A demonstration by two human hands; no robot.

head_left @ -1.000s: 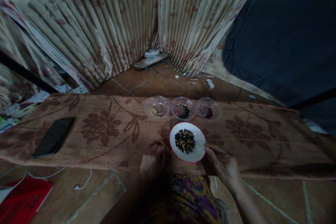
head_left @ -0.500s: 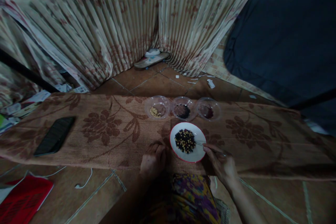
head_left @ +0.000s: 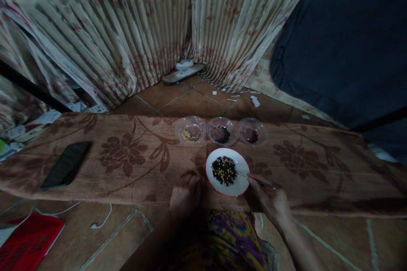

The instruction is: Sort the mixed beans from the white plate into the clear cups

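A white plate with a red rim (head_left: 241, 187) holds a heap of mixed beans (head_left: 224, 170), mostly dark with yellow ones among them. My right hand (head_left: 270, 198) grips thin metal tweezers (head_left: 243, 173) over the plate's right side; their tips are at the edge of the heap. Left of the plate, my left hand (head_left: 184, 192) rests on the cloth with its fingers curled in; whether anything is inside them is hidden. Behind the plate stand three clear plastic bowls: one with yellow beans (head_left: 187, 135), one with black beans (head_left: 223, 134), one with dark red beans (head_left: 253, 136).
A brown flowered cloth (head_left: 133, 186) covers the long, narrow table. On its left part lies a dark phone (head_left: 67, 165). Beyond are striped curtains (head_left: 152, 21) and a skateboard (head_left: 184, 73) on the tiled floor. A red bag (head_left: 32, 241) and an earphone (head_left: 95, 225) lie at lower left.
My right hand has shifted very slightly to the right with the tweezers, whose two prongs now show more distinctly. The left hand, plate and bowls stay where they were.
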